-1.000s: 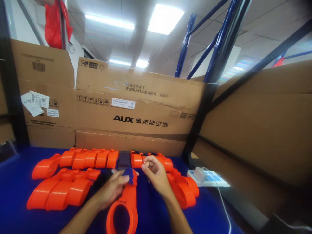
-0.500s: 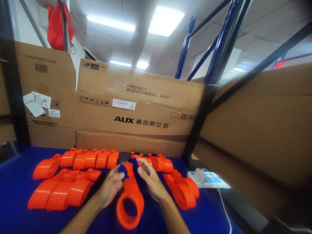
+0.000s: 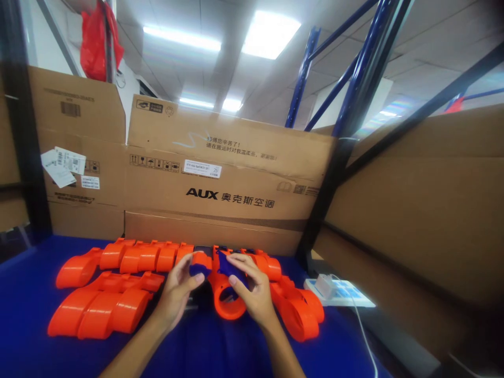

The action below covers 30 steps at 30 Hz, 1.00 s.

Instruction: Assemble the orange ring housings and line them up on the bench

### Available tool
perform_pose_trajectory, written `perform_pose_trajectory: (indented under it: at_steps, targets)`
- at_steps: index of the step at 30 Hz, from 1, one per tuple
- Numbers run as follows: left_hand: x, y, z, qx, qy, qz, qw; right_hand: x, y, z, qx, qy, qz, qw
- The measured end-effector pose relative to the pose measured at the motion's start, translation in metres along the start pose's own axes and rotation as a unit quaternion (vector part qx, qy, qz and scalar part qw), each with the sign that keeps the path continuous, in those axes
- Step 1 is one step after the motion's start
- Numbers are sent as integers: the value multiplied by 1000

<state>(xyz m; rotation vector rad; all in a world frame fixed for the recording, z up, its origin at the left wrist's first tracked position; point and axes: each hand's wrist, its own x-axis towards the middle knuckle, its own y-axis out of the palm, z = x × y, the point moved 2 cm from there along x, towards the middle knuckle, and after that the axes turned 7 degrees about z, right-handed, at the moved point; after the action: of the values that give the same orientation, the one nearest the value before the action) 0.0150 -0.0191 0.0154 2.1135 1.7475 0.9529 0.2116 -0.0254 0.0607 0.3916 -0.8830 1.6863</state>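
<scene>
In front of me, between both hands, is an orange plastic tape dispenser (image 3: 230,311), its round ring end facing me. My left hand (image 3: 177,294) is closed on the dispenser's upper left part, its thumb on a dark blue strip (image 3: 199,270) there. My right hand (image 3: 254,289) is closed too, pinching a dark blue piece (image 3: 232,269) beside the dispenser's upper right side. Whether the two blue parts are one piece I cannot tell. Fingers hide much of the dispenser's upper end.
Several like orange dispensers lie in rows on the blue table cover (image 3: 189,346), at left (image 3: 94,312), back (image 3: 147,257) and right (image 3: 299,315). A white power strip with a plug (image 3: 338,291) and cable is at right. Cardboard panels (image 3: 157,210) and black posts (image 3: 318,210) surround the table.
The dispenser's ring end has swung up and to the right, closer to my right hand, and looks shorter. Both hands stay on the dispenser and its blue parts. The view has shifted slightly.
</scene>
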Motion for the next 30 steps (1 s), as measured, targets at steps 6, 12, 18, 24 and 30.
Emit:
perform_pose_trajectory:
  at_steps: [6,12,18,24,30]
  targets:
    - [-1,1,-2,46,-9,7,999,-2,2,0,-53,-16,16,998]
    - [-1,0,0,59,-3,26,998,-1,4,0,-66,-20,31,997]
    - [0,1,-1,58,-10,34,998,0,5,1,-72,-16,28,997]
    - [-5,7,-8,33,3,51,998,-1,4,1,-68,-6,53,996]
    - [-14,15,-19,27,16,104,994,-5,4,4,-99,9,96,990]
